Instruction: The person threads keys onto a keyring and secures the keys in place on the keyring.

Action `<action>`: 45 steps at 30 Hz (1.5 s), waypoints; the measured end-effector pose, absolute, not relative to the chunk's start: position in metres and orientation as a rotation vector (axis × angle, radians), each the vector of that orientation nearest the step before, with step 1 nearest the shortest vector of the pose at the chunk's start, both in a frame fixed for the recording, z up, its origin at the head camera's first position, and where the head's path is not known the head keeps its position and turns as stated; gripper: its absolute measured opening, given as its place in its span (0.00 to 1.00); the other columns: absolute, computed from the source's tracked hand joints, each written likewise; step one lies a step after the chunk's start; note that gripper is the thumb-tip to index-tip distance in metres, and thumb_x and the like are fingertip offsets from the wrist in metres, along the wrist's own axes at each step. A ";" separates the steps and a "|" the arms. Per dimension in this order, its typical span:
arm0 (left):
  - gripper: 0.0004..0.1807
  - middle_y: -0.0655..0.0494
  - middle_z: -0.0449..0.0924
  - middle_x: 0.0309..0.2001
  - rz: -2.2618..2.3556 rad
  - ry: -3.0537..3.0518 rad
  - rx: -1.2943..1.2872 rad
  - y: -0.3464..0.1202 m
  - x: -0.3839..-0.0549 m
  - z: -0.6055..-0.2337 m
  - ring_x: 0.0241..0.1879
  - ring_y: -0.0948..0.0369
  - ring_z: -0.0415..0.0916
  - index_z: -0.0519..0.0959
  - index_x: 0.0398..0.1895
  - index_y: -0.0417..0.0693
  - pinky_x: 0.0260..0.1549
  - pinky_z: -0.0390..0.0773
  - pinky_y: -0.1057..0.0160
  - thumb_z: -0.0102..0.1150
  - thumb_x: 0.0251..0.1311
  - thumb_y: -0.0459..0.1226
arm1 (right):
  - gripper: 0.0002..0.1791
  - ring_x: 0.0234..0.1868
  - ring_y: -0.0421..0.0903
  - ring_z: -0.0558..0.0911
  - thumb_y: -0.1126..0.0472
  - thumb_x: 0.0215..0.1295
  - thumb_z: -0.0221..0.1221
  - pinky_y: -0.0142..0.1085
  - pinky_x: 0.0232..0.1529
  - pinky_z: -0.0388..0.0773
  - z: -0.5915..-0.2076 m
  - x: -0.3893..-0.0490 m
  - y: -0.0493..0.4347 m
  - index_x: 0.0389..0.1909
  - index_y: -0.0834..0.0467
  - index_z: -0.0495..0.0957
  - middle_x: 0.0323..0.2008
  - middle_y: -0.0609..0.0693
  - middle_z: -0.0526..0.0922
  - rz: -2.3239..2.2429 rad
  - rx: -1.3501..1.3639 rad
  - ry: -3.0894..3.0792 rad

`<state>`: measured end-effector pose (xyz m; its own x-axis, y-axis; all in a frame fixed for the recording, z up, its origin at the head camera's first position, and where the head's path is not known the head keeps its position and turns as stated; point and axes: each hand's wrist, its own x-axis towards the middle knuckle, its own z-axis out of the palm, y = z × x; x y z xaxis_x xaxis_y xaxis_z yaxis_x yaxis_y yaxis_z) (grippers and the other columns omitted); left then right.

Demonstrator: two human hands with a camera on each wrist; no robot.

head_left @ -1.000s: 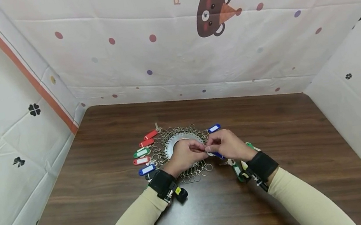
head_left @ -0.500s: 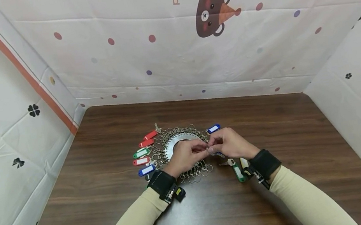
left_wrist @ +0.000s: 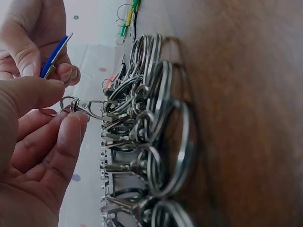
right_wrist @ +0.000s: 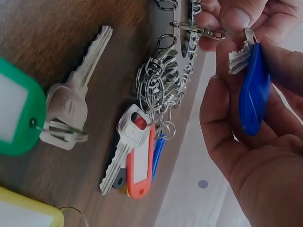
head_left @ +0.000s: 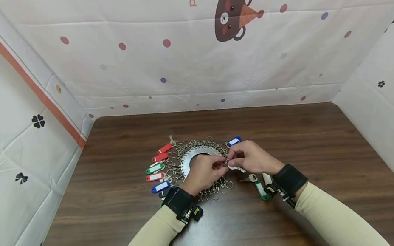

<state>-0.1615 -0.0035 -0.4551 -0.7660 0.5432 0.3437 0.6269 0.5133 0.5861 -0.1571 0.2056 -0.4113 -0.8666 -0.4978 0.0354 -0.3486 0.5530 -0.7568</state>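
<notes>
In the head view a flat metal ring (head_left: 188,157) lies on the table, edged with swivel clasps and split rings. My left hand (head_left: 205,173) rests over its right side and pinches the small split ring of one swivel clasp (left_wrist: 85,107) between thumb and fingers. That clasp is hooked to the metal ring's edge. Just to the right, my right hand (head_left: 252,158) pinches a blue key tag (right_wrist: 254,94) with a silver key (right_wrist: 240,57) against it. The fingertips of both hands are close together. The tag's own ring is mostly hidden by fingers.
Left of the ring lie several tags, among them a red tag (head_left: 155,177), a green tag (head_left: 154,168) and a blue tag (head_left: 160,186). A second green tag (head_left: 260,190) with a key lies by my right wrist, next to a yellow tag (right_wrist: 28,210). Patterned cloth walls enclose the table.
The right hand has shifted slightly, and the blue tag in it has turned, with its pale side showing now. The left hand keeps its pinch at nearly the same spot.
</notes>
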 end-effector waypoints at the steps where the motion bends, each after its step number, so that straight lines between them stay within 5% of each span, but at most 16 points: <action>1: 0.12 0.57 0.91 0.33 -1.097 -2.636 -1.025 -0.004 -0.162 -0.455 0.30 0.68 0.83 0.90 0.48 0.48 0.32 0.78 0.74 0.69 0.61 0.37 | 0.03 0.30 0.38 0.79 0.69 0.67 0.67 0.30 0.32 0.77 -0.412 -0.157 0.206 0.33 0.59 0.85 0.29 0.50 0.86 -1.207 -0.714 2.602; 8: 0.13 0.54 0.90 0.37 -1.249 -2.659 -0.990 -0.003 -0.160 -0.454 0.35 0.64 0.87 0.86 0.49 0.45 0.36 0.80 0.75 0.70 0.61 0.34 | 0.04 0.33 0.39 0.81 0.70 0.68 0.65 0.30 0.35 0.79 -0.412 -0.156 0.203 0.36 0.59 0.86 0.32 0.51 0.88 -1.225 -0.700 2.616; 17: 0.09 0.57 0.89 0.32 -1.204 -2.640 -0.978 -0.004 -0.160 -0.453 0.31 0.66 0.84 0.87 0.43 0.47 0.33 0.79 0.76 0.73 0.60 0.35 | 0.04 0.32 0.52 0.85 0.69 0.70 0.63 0.31 0.35 0.79 -0.416 -0.156 0.201 0.39 0.60 0.86 0.33 0.55 0.87 -1.318 -0.614 2.564; 23: 0.11 0.55 0.92 0.38 -1.195 -2.650 -0.984 -0.005 -0.161 -0.452 0.36 0.63 0.88 0.88 0.48 0.47 0.37 0.83 0.72 0.70 0.63 0.37 | 0.05 0.32 0.56 0.86 0.70 0.71 0.63 0.32 0.34 0.80 -0.415 -0.155 0.202 0.39 0.60 0.86 0.34 0.56 0.87 -1.338 -0.632 2.543; 33: 0.12 0.53 0.92 0.43 -1.187 -2.639 -0.928 -0.002 -0.160 -0.454 0.40 0.57 0.89 0.88 0.48 0.48 0.40 0.85 0.63 0.70 0.61 0.36 | 0.04 0.30 0.54 0.85 0.69 0.70 0.63 0.33 0.31 0.81 -0.415 -0.155 0.201 0.38 0.61 0.87 0.31 0.53 0.86 -1.321 -0.619 2.568; 45: 0.11 0.56 0.92 0.42 -1.180 -2.609 -0.916 -0.003 -0.158 -0.455 0.40 0.59 0.90 0.89 0.46 0.50 0.40 0.83 0.65 0.74 0.61 0.39 | 0.04 0.31 0.59 0.86 0.69 0.71 0.62 0.35 0.34 0.83 -0.419 -0.155 0.201 0.39 0.62 0.86 0.34 0.58 0.87 -1.385 -0.538 2.543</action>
